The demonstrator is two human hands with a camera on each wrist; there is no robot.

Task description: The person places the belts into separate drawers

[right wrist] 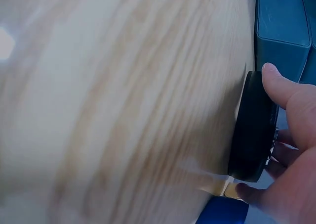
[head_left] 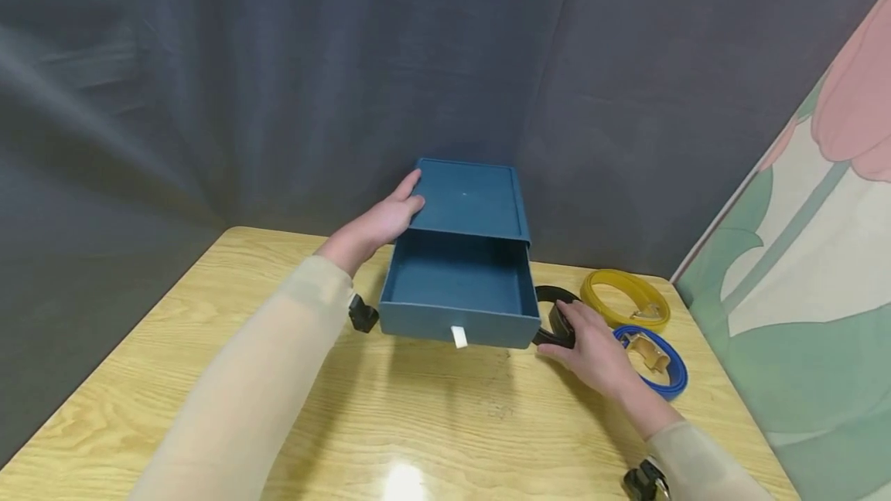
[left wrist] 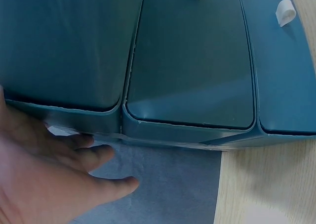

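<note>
Right now the right hand [head_left: 592, 346] curls its fingers [right wrist: 276, 85] round a coiled black belt [head_left: 557, 315], low and right of centre on the counter [head_left: 431, 416], just beside the open drawer [head_left: 459, 292] of a blue box [head_left: 466, 199]. Left of centre, the left hand [head_left: 383, 223] lies with straight fingers [head_left: 411, 188] against the box's left side. Further right lie a yellow belt [head_left: 626, 296] and a blue belt [head_left: 668, 369], both coiled.
</note>
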